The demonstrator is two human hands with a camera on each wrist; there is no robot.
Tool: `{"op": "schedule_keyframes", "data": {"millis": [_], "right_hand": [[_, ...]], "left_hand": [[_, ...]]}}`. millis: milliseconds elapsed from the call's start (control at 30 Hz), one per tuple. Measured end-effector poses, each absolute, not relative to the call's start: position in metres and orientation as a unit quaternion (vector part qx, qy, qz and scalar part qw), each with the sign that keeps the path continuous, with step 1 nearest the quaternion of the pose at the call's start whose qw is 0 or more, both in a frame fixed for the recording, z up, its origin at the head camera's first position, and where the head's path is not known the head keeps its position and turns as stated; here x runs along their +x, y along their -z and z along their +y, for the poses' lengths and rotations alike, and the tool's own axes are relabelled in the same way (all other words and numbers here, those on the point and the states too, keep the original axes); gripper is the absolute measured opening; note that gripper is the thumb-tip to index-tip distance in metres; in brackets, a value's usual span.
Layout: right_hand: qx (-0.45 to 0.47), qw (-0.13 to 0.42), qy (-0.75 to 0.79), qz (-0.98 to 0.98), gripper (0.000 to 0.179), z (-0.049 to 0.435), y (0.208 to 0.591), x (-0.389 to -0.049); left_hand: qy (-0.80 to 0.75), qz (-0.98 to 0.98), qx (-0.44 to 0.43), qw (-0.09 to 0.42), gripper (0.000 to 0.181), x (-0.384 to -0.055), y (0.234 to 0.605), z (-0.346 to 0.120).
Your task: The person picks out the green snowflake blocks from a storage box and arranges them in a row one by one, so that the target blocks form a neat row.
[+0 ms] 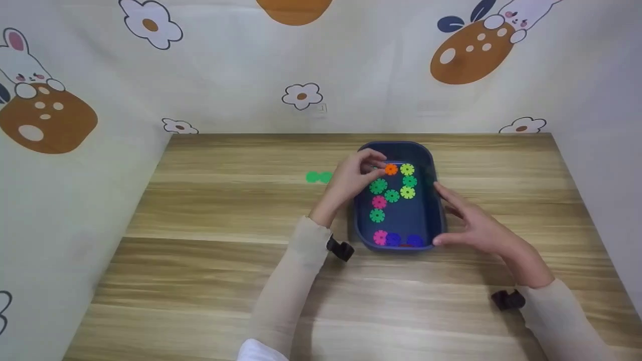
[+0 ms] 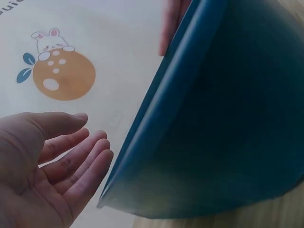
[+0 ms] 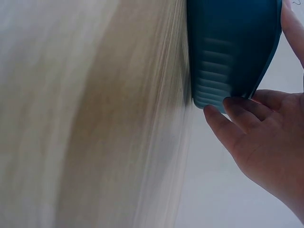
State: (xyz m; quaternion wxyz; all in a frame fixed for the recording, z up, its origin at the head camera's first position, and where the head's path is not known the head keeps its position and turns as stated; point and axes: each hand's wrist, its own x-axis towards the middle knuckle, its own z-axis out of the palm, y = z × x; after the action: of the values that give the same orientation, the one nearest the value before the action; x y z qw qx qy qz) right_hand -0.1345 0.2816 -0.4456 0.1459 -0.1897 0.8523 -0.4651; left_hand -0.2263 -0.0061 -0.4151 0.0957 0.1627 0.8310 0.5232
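A dark blue tray stands on the table with several small notched discs lying inside. Over its left rim reaches my left hand, with the fingertips beside an orange disc near the far end. In the left wrist view that hand has loosely bent fingers, and I see nothing between them. My right hand rests against the tray's right side, thumb near the front corner and fingers spread along the wall. In the right wrist view, its fingers touch the outer wall of the tray.
Two joined green discs lie on the wooden table, left of the tray. Inside, green, yellow and pink discs are spread about, with blue discs at the front end. A patterned sheet hangs behind the table.
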Motion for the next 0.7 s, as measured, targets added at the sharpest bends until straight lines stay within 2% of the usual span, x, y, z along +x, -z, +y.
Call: {"op": "schedule_keyframes", "data": {"millis": [133,333,533,700], "right_hand": [[-0.186,0.148,0.468,0.851,0.109,0.281,0.446,-0.134],[-0.19,0.147,0.467,0.851,0.107,0.281,0.447,-0.135],[-0.188,0.148,0.467,0.851,0.107,0.283,0.446,-0.135],[-0.182,0.152,0.462,0.855,0.107,0.283,0.445,-0.135]], "left_hand": [[-0.518,0.827,0.192,0.104,0.028,-0.225,0.417,0.003],[-0.451,0.844,0.241,0.161,0.039,-0.224,0.423,0.02],[-0.362,0.877,0.229,0.217,0.038,-0.225,0.433,0.036],[-0.319,0.892,0.213,0.239,0.04,-0.223,0.441,0.046]]}}
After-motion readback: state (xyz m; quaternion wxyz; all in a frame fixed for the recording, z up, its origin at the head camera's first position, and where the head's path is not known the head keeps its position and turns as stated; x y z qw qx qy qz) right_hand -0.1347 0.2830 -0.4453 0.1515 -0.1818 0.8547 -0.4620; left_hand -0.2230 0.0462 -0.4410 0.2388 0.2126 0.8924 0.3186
